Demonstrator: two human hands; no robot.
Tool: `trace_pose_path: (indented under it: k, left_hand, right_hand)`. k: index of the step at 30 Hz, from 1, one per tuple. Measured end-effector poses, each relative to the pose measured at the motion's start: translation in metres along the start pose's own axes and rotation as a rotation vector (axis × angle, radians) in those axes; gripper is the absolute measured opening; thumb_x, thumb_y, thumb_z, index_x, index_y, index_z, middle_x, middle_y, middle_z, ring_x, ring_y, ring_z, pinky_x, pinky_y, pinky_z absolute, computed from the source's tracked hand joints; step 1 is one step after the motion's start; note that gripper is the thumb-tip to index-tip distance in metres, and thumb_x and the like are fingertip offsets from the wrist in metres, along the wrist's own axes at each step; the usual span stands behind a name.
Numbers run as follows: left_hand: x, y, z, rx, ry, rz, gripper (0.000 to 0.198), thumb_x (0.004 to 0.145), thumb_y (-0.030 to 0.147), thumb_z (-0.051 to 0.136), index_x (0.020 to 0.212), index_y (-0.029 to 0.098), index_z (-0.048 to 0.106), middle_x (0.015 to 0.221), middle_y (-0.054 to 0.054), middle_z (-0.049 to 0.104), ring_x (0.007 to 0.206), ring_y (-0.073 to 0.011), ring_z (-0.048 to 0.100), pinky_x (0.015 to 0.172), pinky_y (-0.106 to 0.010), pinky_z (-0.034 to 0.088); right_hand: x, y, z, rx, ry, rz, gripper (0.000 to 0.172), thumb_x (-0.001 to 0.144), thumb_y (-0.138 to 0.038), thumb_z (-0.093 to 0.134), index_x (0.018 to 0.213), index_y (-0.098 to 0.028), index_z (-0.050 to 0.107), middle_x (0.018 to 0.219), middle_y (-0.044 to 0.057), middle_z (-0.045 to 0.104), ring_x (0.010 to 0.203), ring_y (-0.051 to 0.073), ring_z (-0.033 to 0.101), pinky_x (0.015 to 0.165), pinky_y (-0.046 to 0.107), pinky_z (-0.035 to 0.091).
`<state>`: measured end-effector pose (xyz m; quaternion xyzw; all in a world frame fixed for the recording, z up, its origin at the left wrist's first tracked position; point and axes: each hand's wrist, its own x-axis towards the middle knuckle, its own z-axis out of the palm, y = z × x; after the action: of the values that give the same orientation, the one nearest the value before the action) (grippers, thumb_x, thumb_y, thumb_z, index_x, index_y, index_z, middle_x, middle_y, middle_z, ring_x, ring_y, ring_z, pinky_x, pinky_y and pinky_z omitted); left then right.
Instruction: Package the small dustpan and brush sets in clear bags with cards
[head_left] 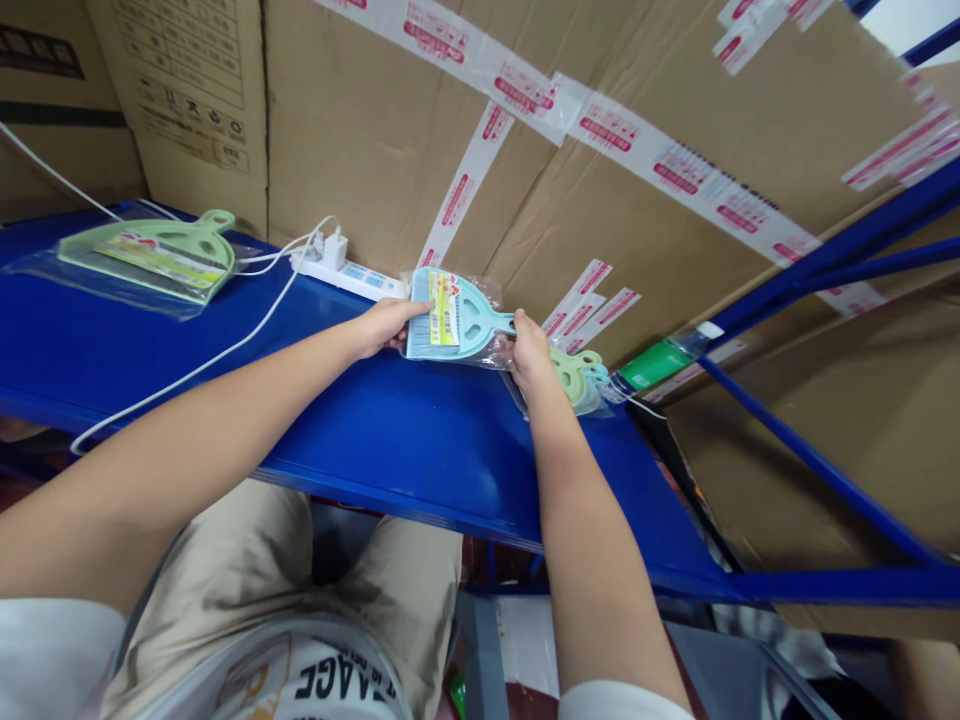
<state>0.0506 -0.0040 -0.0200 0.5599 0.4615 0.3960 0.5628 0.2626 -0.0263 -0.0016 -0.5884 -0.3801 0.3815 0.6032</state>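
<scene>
A light blue dustpan-and-brush set in a clear plastic bag lies on the blue shelf. My left hand grips its wide brush end and my right hand grips the bag at the handle end. Both hands are closed on it. Just right of my right hand lies a small pile of green and blue bagged sets.
Another green bagged set lies at the shelf's far left. A white power strip with a charger and white cables runs along the back. Taped cardboard boxes wall the rear. A green-labelled bottle rests at right by the blue frame bars.
</scene>
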Motion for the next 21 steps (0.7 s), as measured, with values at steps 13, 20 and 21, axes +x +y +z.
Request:
trace_pose_path:
  k: [13,20,21]
  left_hand:
    - [-0.010,0.009,0.007,-0.218,0.067,-0.071,0.030,0.101,0.012,0.066,0.071,0.015,0.068,0.048,0.002,0.054,0.043,-0.0069,0.041,0.048,-0.022,0.032]
    - [-0.008,0.002,0.007,-0.180,0.005,-0.081,0.015,0.099,0.011,0.070,0.088,0.014,0.081,0.075,-0.006,0.079,0.064,-0.0151,0.071,0.066,-0.029,0.051]
    - [-0.007,0.000,0.007,-0.173,0.002,-0.077,0.013,0.098,0.012,0.071,0.090,0.014,0.082,0.077,-0.007,0.080,0.066,-0.0162,0.072,0.069,-0.030,0.053]
  right_hand:
    - [0.030,0.024,-0.011,-0.023,-0.096,-0.086,0.042,0.093,-0.063,0.074,0.088,-0.025,0.058,0.074,-0.005,0.058,0.052,0.010,0.053,0.047,0.023,0.042]
    - [0.008,0.007,-0.008,-0.039,-0.050,0.091,0.026,0.089,-0.039,0.077,0.075,-0.023,0.062,0.064,-0.004,0.060,0.054,0.012,0.053,0.046,0.022,0.043]
    - [0.006,0.006,-0.007,-0.035,-0.044,0.087,0.020,0.085,-0.032,0.078,0.075,-0.023,0.063,0.064,-0.004,0.062,0.054,0.012,0.052,0.047,0.021,0.044]
